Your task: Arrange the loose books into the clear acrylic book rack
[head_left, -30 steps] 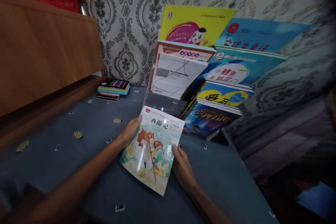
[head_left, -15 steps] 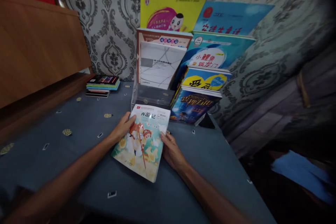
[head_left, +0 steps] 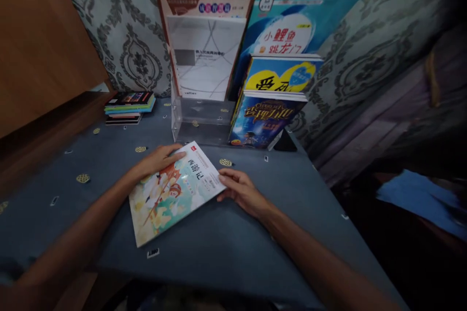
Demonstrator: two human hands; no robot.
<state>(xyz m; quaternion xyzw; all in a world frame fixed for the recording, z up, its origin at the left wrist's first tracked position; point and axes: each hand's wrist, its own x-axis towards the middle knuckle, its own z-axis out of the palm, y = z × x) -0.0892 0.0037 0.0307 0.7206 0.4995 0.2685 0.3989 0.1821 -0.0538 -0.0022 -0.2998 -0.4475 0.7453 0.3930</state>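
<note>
A paperback book (head_left: 182, 194) with a white, green and orange illustrated cover is held between both hands, cover up and turned at an angle over the table. My left hand (head_left: 158, 160) grips its upper left edge, thumb on the cover. At the book's right corner, my right hand (head_left: 241, 189) pinches it between thumb and fingers. Just beyond stands a clear acrylic rack (head_left: 200, 112) with tiers of upright books. A white-covered book (head_left: 206, 70) leans in its left column, above a front slot showing bare plastic. A dark blue book (head_left: 264, 119) fills the front right slot.
A small stack of books (head_left: 129, 102) lies at the back left, near a wooden cabinet (head_left: 40, 43). Patterned wallpaper (head_left: 138, 58) rises behind the rack. The dark tablecloth (head_left: 284, 248) ends at a slanting right edge, past which lies blue cloth (head_left: 419, 199).
The book has been turned clockwise and drawn away from the rack, down and left. Both hands still hold it. The camera view has tilted lower and closer.
</note>
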